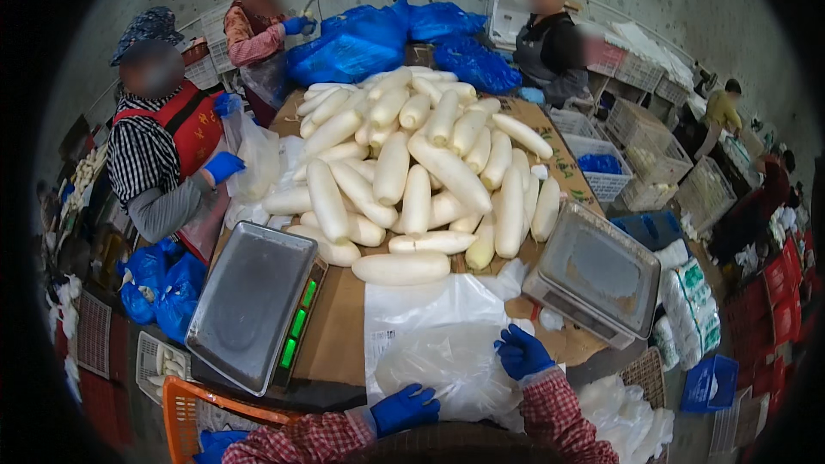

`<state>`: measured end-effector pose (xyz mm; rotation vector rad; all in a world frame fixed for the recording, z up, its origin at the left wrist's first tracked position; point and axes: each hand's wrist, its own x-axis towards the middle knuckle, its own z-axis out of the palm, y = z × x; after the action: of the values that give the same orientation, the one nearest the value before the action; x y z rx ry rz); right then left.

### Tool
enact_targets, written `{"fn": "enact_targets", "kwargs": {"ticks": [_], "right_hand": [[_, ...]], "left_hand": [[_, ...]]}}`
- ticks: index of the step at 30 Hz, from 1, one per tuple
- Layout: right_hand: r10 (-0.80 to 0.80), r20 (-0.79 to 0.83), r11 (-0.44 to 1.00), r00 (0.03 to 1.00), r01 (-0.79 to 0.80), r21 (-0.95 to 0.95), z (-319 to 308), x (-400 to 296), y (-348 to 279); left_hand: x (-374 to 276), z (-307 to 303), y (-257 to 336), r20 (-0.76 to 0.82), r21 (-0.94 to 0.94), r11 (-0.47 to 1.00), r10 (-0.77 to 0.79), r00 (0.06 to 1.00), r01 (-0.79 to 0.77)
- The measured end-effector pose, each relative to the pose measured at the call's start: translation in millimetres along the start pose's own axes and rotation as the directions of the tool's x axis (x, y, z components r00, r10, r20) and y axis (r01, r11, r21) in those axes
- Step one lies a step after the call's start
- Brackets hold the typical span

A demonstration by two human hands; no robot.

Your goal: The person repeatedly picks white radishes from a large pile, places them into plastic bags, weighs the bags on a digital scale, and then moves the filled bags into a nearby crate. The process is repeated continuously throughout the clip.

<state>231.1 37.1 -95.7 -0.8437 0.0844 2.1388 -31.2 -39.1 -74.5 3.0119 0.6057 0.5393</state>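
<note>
A large pile of white daikon radishes (399, 167) covers the middle of the cardboard-topped table. In front of me a clear plastic bag (445, 364) lies on flat white plastic bags (425, 303); whether anything is inside it I cannot tell. My left hand (405, 409), in a blue glove, is at the bag's lower left edge with its fingers slightly bent. On the bag's right side is my right hand (523, 353), also gloved in blue, with its fingers curled. Whether either hand grips the film is unclear.
A weighing scale (251, 303) with green displays stands at left, another scale (599, 264) at right. Blue plastic bags (361, 45) lie behind the radishes. A co-worker (174, 135) at left handles a clear bag; others stand farther back. An orange crate (177, 419) sits at lower left.
</note>
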Motion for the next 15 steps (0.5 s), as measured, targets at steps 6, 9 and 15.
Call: {"fn": "enact_targets", "kwargs": {"ticks": [6, 9, 15], "right_hand": [[-0.183, 0.057, 0.964, 0.982, 0.19, -0.184, 29, -14, -2], [-0.237, -0.048, 0.97, 0.97, 0.239, 0.051, 24, -11, -3], [-0.47, 0.26, 0.687, 0.843, 0.535, -0.492, -1, -2, 12]], "left_hand": [[10, -7, -11, 0.068, -0.339, 0.842, -0.424, 0.903, 0.42], [26, 0, -8, 0.196, -0.136, 0.969, -0.18, 0.964, 0.208], [9, -3, -21, 0.365, -0.394, 0.879, -0.119, 0.923, 0.269]]}}
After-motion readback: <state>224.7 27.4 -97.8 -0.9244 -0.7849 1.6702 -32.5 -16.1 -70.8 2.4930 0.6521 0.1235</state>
